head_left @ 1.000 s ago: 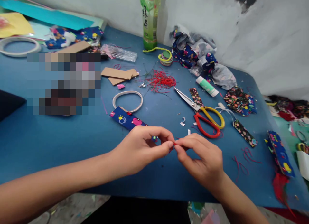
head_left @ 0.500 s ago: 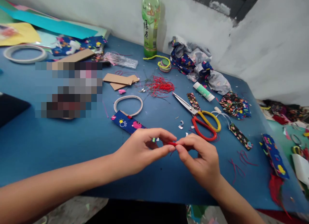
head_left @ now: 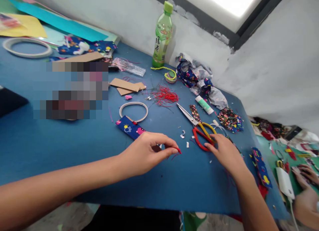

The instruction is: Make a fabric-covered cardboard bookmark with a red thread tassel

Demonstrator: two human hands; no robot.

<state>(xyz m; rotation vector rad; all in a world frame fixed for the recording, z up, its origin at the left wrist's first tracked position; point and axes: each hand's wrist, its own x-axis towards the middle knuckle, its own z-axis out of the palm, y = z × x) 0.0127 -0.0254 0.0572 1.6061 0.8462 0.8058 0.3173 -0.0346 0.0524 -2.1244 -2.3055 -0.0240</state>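
My left hand (head_left: 147,153) hovers just over the blue table (head_left: 50,144), pinching a short piece of red thread (head_left: 177,150) between thumb and forefinger. A dark blue patterned fabric strip (head_left: 131,127) lies just behind that hand. My right hand (head_left: 225,153) lies at the red and yellow handles of the scissors (head_left: 200,130), fingertips touching them, fingers loosely curled; I cannot tell if they grip. The scissors' blades point up and left.
A tangle of red thread (head_left: 164,95), a white ring (head_left: 133,111), cardboard pieces (head_left: 127,85), a glue stick (head_left: 204,104), fabric scraps (head_left: 196,76) and a green bottle (head_left: 162,30) lie farther back. Another person's hands (head_left: 305,188) work at the lower right.
My right hand let go of the red thread and moved right to the scissors' handles. My left hand kept the thread. The view tilted up and right.
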